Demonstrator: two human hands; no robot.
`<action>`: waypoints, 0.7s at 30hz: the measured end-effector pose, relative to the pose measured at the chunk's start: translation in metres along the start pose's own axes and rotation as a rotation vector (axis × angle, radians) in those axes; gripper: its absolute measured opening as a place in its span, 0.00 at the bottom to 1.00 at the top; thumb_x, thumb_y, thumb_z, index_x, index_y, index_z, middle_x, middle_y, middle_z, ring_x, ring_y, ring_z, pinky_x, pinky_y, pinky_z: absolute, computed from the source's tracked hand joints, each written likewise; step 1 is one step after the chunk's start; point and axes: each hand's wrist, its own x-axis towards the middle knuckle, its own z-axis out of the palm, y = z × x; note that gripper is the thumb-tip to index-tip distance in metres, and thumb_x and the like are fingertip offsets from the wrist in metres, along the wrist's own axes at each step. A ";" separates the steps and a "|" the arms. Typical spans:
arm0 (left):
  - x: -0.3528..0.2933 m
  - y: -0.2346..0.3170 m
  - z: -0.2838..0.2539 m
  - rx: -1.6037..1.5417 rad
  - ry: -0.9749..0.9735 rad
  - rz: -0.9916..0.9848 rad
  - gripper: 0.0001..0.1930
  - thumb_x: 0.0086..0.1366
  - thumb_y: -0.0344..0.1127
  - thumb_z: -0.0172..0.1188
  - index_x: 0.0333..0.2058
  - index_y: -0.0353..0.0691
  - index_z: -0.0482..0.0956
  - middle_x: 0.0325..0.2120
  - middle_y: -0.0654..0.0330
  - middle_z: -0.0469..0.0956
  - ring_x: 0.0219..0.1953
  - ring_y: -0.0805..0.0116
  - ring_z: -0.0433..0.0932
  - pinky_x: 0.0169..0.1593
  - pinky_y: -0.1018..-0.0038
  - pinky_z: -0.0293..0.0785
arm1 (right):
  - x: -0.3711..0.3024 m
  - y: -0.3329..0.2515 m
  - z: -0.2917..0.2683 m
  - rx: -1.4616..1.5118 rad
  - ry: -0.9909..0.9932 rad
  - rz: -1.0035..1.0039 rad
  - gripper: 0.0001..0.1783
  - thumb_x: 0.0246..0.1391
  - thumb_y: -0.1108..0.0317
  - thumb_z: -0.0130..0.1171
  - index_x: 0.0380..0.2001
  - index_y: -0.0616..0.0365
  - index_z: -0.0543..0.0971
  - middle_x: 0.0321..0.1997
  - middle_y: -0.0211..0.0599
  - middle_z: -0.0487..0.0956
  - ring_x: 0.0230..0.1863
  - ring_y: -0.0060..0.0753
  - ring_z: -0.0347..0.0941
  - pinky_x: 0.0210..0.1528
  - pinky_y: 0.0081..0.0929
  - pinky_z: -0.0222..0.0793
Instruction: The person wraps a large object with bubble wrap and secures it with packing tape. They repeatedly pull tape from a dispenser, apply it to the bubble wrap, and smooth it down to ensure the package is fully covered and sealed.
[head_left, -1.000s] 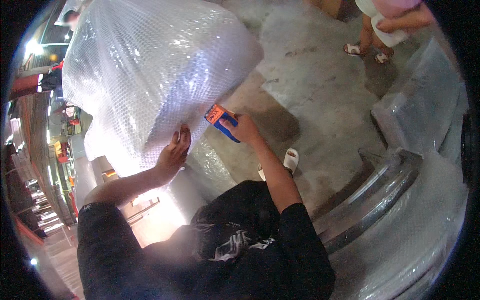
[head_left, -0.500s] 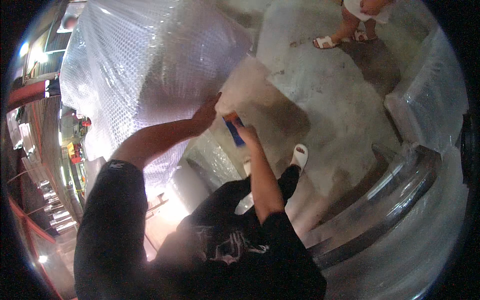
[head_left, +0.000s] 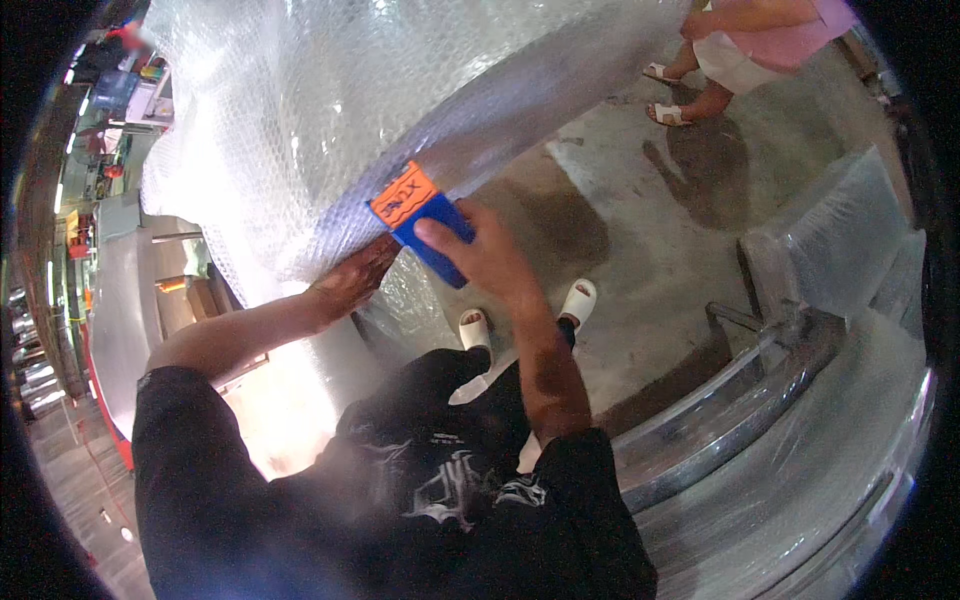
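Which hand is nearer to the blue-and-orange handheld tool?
Right: the right hand holds the tool; the left hand is to its lower left, at the clear bubble wrap.

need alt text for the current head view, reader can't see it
A person's right hand grips a blue-and-orange handheld tool beside a large sheet of bubble wrap, with the left hand at the wrap's lower edge. Another person in pink and white stands at upper right on a grey floor.

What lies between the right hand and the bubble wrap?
In the head view, a blue-and-orange tool lies there, gripped by the right hand, orange end toward the bubble wrap; contact is unclear.
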 end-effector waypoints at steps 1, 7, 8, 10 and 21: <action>0.000 0.003 -0.001 -0.023 0.000 0.028 0.30 0.66 0.45 0.51 0.64 0.37 0.70 0.69 0.55 0.63 0.74 0.57 0.53 0.78 0.60 0.39 | 0.002 0.007 -0.002 -0.028 -0.010 0.086 0.27 0.59 0.47 0.65 0.45 0.64 0.83 0.34 0.33 0.83 0.36 0.21 0.76 0.42 0.28 0.73; -0.013 0.000 -0.006 -0.120 0.202 -0.034 0.24 0.61 0.41 0.56 0.52 0.34 0.81 0.59 0.49 0.73 0.66 0.52 0.66 0.74 0.52 0.51 | 0.007 0.084 -0.011 -0.110 -0.024 0.101 0.33 0.57 0.37 0.62 0.38 0.62 0.84 0.31 0.44 0.85 0.32 0.40 0.82 0.39 0.37 0.75; -0.005 0.001 -0.010 -0.155 0.126 -0.056 0.23 0.62 0.41 0.55 0.51 0.32 0.81 0.57 0.48 0.74 0.65 0.52 0.67 0.74 0.52 0.51 | 0.013 0.101 -0.011 -0.187 -0.017 0.156 0.34 0.57 0.37 0.60 0.39 0.63 0.84 0.31 0.45 0.85 0.32 0.39 0.82 0.38 0.37 0.75; 0.030 0.009 -0.023 -0.649 -0.202 -0.103 0.23 0.63 0.40 0.53 0.49 0.28 0.81 0.55 0.45 0.74 0.65 0.48 0.66 0.73 0.51 0.51 | 0.020 0.143 -0.011 -0.260 0.018 0.197 0.38 0.57 0.34 0.59 0.38 0.66 0.85 0.33 0.50 0.85 0.35 0.44 0.82 0.39 0.39 0.74; 0.188 0.021 0.063 -2.205 0.440 -0.592 0.25 0.77 0.37 0.36 0.70 0.45 0.60 0.71 0.54 0.57 0.73 0.58 0.55 0.75 0.62 0.43 | 0.070 0.330 0.051 0.069 0.247 0.484 0.54 0.46 0.17 0.53 0.34 0.70 0.84 0.33 0.58 0.84 0.39 0.53 0.84 0.42 0.45 0.75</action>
